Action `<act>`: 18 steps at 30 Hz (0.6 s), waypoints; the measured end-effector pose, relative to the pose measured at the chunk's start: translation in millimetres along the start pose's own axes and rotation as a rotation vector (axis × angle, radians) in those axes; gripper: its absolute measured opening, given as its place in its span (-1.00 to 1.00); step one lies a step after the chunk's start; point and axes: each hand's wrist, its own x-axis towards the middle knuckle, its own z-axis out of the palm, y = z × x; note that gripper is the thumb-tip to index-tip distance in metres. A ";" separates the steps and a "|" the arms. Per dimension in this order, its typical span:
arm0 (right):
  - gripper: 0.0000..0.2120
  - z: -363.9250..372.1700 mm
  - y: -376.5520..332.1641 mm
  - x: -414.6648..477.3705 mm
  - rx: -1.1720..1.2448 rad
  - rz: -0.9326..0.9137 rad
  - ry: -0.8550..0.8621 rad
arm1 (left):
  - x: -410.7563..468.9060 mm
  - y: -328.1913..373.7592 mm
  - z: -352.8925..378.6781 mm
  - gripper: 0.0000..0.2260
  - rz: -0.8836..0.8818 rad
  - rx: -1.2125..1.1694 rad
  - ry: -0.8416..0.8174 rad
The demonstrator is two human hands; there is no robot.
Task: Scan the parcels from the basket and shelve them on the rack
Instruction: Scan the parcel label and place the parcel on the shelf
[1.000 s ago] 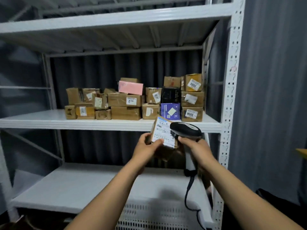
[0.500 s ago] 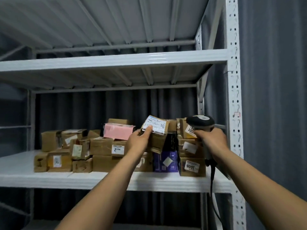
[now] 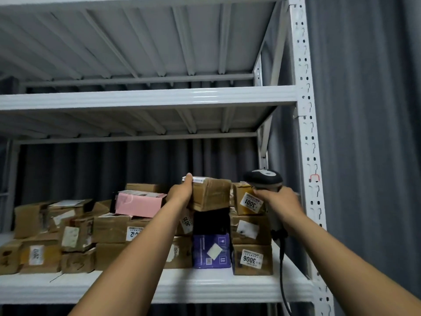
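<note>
Left hand [image 3: 181, 194] grips the brown parcel [image 3: 213, 193] by its left end. Parcel sits directly on top of the black box [image 3: 210, 221]. Right hand [image 3: 281, 202] is wrapped round the scanner [image 3: 263, 179] handle, up and right of the black box, in front of the 3001 box [image 3: 247, 202]. Purple box [image 3: 211, 250] is under the black box, pink box [image 3: 139, 205] to its left. All on a white steel rack [image 3: 159, 287], grey curtain [image 3: 369, 133] behind.

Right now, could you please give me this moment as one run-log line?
step: shelving | left hand: holds parcel above black box | right hand: grips scanner | rack: middle shelf, many boxes
</note>
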 end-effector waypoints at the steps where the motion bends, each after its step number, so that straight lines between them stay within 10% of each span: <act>1: -0.66 2.0 1.4 3.2 0.010 0.006 -0.011 | 9.2 -1.1 0.6 0.04 -0.006 -0.017 0.021; 9: -0.68 22.0 13.5 21.8 0.020 0.015 -0.043 | 2.0 -6.6 13.2 0.25 0.061 -0.007 -0.239; 14: -0.67 20.7 14.3 25.1 -0.033 -0.005 -0.026 | -19.0 -3.9 15.3 -0.53 0.199 0.069 -0.142; 18: -0.78 14.9 5.8 29.2 -0.058 -0.055 0.017 | -13.5 1.0 15.5 -0.43 0.299 0.262 -0.128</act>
